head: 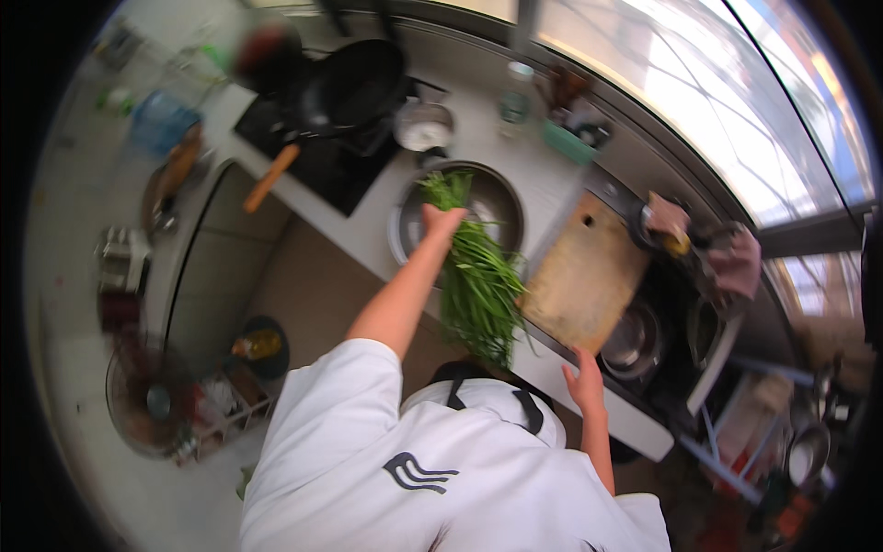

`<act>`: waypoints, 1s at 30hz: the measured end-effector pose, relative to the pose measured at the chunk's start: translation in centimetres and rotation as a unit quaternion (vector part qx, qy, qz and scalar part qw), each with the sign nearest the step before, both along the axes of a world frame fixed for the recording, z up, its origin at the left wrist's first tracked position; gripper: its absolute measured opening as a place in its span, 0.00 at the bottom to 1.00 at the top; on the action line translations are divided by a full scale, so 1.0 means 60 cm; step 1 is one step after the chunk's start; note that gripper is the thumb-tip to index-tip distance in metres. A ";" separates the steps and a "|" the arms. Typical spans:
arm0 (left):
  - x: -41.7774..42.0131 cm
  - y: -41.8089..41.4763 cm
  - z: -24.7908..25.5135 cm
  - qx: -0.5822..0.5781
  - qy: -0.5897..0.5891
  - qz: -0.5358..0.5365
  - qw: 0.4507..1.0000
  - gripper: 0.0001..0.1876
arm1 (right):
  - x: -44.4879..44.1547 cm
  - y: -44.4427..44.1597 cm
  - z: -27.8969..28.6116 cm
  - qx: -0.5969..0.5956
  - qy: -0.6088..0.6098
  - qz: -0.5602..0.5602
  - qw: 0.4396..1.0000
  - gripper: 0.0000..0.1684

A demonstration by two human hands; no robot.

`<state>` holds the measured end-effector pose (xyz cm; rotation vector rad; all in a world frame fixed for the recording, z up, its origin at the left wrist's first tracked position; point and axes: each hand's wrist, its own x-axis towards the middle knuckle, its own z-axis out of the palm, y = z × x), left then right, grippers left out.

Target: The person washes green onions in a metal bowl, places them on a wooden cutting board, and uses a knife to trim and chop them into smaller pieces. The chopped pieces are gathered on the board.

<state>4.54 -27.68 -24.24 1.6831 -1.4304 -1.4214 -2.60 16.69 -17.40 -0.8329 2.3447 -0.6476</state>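
Observation:
My left hand (441, 221) grips a large bunch of long-leaved green vegetables (483, 283) near one end. That end lies over a round metal basin (509, 200) on the counter, while the long leaves hang toward me past the counter's front edge. To the right, a worn wooden cutting board (586, 276) lies across part of the sink area. My right hand (586, 383) is by the board's near edge with fingers apart and nothing in it. Whether its fingertips touch the board I cannot tell.
A black wok (359, 86) and a small pot (424, 127) sit at the cooktop (345, 176). The wooden handle (272, 178) juts over the counter edge. Behind the basin stand a bottle (515, 100) and a green caddy (569, 141). A metal bowl (631, 338) sits in the sink right of the board.

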 end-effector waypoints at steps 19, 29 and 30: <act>0.093 0.022 0.342 0.031 0.333 -0.112 0.936 0.20 | -0.091 -0.388 -0.123 -0.131 -0.478 -0.011 0.868 0.20; 0.087 0.037 0.453 -0.049 0.276 -0.236 0.930 0.16 | 0.048 -0.446 -0.104 -0.143 -0.589 -0.030 0.795 0.44; 0.087 0.042 0.470 -0.059 0.263 -0.254 0.929 0.20 | 0.054 -0.422 -0.076 -0.157 -0.583 -0.048 0.796 0.43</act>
